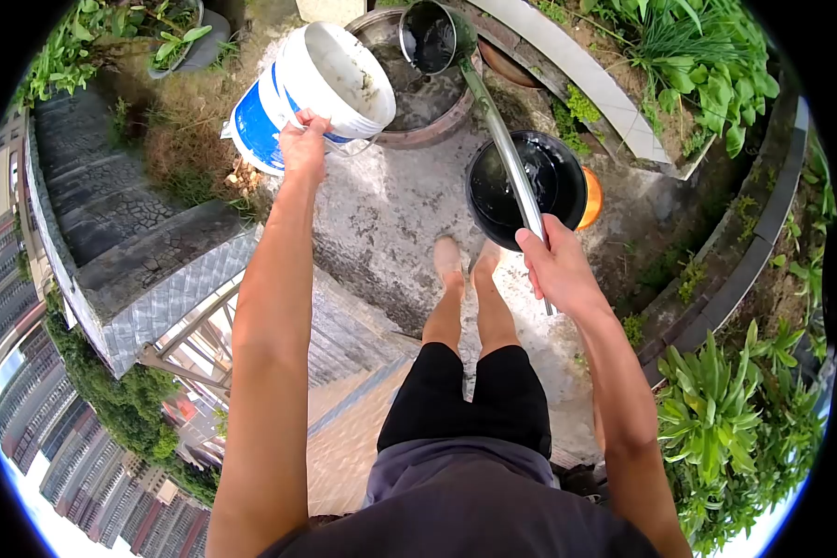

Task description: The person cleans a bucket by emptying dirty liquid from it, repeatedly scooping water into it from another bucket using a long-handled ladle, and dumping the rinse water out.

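My left hand (305, 144) is closed on the edge of a white-and-blue plastic bucket (254, 121), which is tilted with its mouth facing right; dirt marks its inner wall. My right hand (560, 265) wraps around the metal handle of a long-handled dipper (504, 139). The dipper's dark cup sits at the far end, over the rim of a round basin (428, 138), with dark liquid visible in it. Below the handle stands a black bucket (485, 219) holding dark liquid with a shiny surface. The handle crosses above it and hides part of its inside.
An orange object (592, 198) shows behind the black bucket. Curved planter edging (614, 98) and leafy plants (707, 74) border the right side. At left are dark steps (112, 214) and a metal railing (191, 339). My feet (448, 256) stand on stained concrete.
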`<act>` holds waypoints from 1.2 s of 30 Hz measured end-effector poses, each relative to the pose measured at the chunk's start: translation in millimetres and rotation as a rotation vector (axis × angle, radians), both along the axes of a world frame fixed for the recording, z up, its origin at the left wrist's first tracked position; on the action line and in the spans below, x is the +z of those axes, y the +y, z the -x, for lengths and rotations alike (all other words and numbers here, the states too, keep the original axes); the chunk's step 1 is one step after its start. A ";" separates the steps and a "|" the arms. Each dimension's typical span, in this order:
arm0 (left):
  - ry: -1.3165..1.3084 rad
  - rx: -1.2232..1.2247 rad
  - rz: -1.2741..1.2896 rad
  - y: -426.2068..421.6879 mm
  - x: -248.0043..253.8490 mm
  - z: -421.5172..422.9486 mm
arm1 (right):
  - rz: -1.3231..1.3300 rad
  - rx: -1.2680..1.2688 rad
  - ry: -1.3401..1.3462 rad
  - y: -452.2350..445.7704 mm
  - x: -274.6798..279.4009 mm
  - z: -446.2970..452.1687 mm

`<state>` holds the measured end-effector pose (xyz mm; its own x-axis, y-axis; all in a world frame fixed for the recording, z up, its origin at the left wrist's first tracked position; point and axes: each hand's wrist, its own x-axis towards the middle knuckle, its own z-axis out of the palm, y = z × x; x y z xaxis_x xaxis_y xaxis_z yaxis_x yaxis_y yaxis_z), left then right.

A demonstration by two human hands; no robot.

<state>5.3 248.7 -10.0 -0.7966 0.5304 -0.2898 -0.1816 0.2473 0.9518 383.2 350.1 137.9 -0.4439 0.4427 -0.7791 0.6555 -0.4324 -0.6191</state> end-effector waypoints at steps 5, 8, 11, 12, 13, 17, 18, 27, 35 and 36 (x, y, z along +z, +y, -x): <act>-0.074 0.035 -0.015 -1.0 6.5 4.0 | -0.242 0.131 -0.008 -9.6 -5.4 -4.2; -0.136 0.090 0.013 -0.2 11.2 5.8 | -0.410 0.173 0.030 -16.7 -15.8 0.9; -0.146 0.104 0.028 -1.5 9.7 9.8 | -0.152 0.073 0.082 -15.9 -19.8 7.8; -0.148 0.099 0.035 -2.4 13.0 10.1 | 0.166 -0.033 0.156 -9.2 -3.0 11.3; -0.154 0.101 0.050 -1.7 16.4 11.4 | 0.171 -0.040 0.154 -9.6 -1.0 8.9; -0.175 0.092 0.076 -1.9 17.4 24.1 | 0.400 -0.296 0.154 -18.5 8.0 -23.2; -0.174 0.076 0.091 -3.7 18.1 27.8 | 0.419 -0.319 0.131 -24.8 10.1 -38.3; -0.124 -0.003 0.196 -2.1 27.3 77.0 | 0.255 -0.356 -0.104 -85.2 15.2 -179.8; 0.233 -0.209 0.395 69.5 46.6 62.3 | 0.060 -0.175 -0.402 -101.6 -46.0 -203.1; 0.322 -0.268 0.483 77.6 46.0 62.3 | 0.062 -0.123 -0.469 -98.0 -55.6 -198.2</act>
